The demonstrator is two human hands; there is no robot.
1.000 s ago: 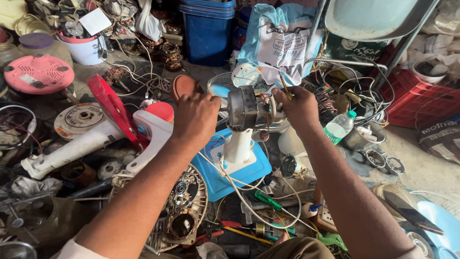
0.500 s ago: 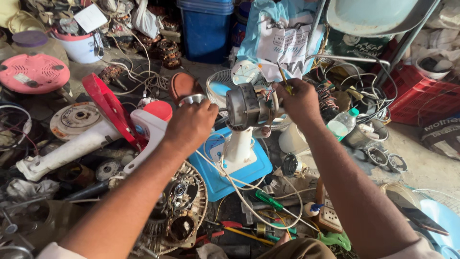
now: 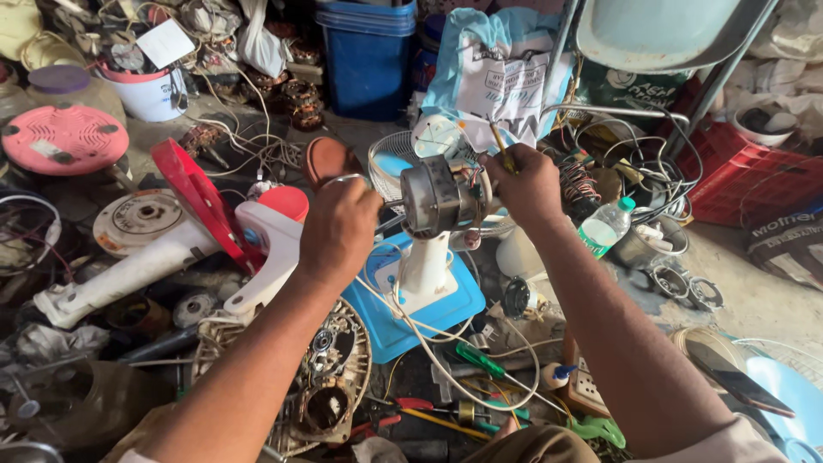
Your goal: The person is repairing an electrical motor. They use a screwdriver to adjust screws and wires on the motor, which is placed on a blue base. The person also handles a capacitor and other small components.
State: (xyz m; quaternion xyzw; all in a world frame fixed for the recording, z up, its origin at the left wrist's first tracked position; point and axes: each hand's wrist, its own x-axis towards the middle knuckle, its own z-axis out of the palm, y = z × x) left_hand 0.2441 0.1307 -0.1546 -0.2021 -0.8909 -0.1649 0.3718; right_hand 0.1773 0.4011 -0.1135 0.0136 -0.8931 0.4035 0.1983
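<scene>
Grey metal catches the light on the fan motor (image 3: pixel 439 195), which sits atop a white stand (image 3: pixel 425 273) rising from a blue base (image 3: pixel 403 319) in the middle of the cluttered floor. The left hand (image 3: pixel 337 230) is curled just left of the motor, its knuckles toward the camera, and a thin metal ring (image 3: pixel 343 179) shows at the top of its fingers; how tightly the fingers close cannot be told from this side. The right hand (image 3: pixel 525 184) is closed on the right side of the motor, with a thin yellowish tool (image 3: pixel 501 146) sticking up out of its grip. Coloured wires show at the motor's right edge, against that hand.

Behind the motor stands a white wire fan guard (image 3: pixel 393 159). To the left lies a white fan body (image 3: pixel 171 253) with a red part (image 3: pixel 199 206) propped against it, and farther left a pink round cover (image 3: pixel 63 137). Near the person, a green-handled screwdriver (image 3: pixel 477 360) lies among white cables, with an opened motor housing (image 3: pixel 330 381) left of it. A clear plastic bottle (image 3: pixel 604 225) with a green cap stands to the right, a red crate (image 3: pixel 746 176) beyond it, and a blue bin (image 3: pixel 367 56) at the far side.
</scene>
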